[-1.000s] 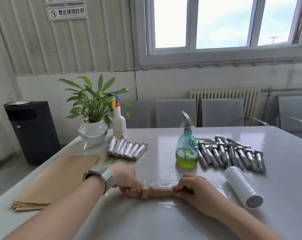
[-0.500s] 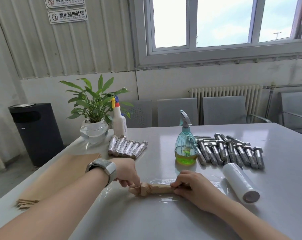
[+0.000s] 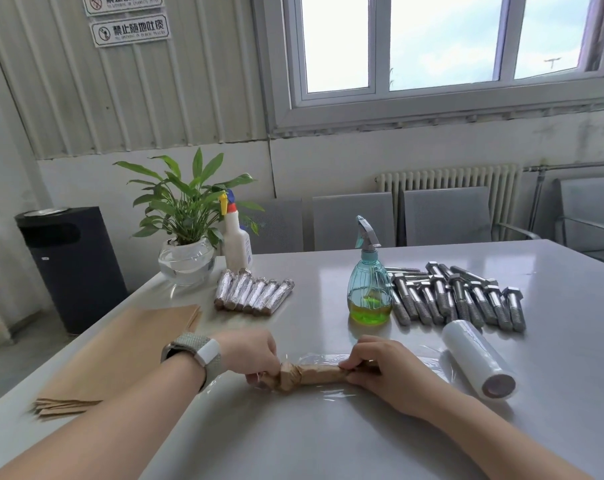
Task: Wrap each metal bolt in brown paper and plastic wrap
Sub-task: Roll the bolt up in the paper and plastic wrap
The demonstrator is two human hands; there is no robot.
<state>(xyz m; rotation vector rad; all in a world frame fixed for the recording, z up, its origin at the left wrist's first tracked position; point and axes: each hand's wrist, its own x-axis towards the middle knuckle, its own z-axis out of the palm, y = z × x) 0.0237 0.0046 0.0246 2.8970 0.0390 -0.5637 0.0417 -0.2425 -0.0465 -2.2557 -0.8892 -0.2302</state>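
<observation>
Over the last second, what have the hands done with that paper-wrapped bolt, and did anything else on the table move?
Little has changed. The left hand and right hand each keep gripping one end of the paper-wrapped bolt on the plastic wrap sheet, and the left fingers have worked round the bunched left end. Any turn of the bolt is too slight to tell. The wrap roll, bare bolts, wrapped bolts, paper stack and spray bottle stayed put.

Corrugated grey wall panels (image 3: 162, 98) are seen upper left, two signs (image 3: 130, 29) fixed to them (lettering partly cut off). A wide window (image 3: 442, 46) admits bright daylight. A white radiator (image 3: 449, 178) is mounted below it, grey chairs (image 3: 446, 216) ranged before it. A black bin (image 3: 71, 265) stands left of the glossy grey worktop (image 3: 553, 341).
</observation>
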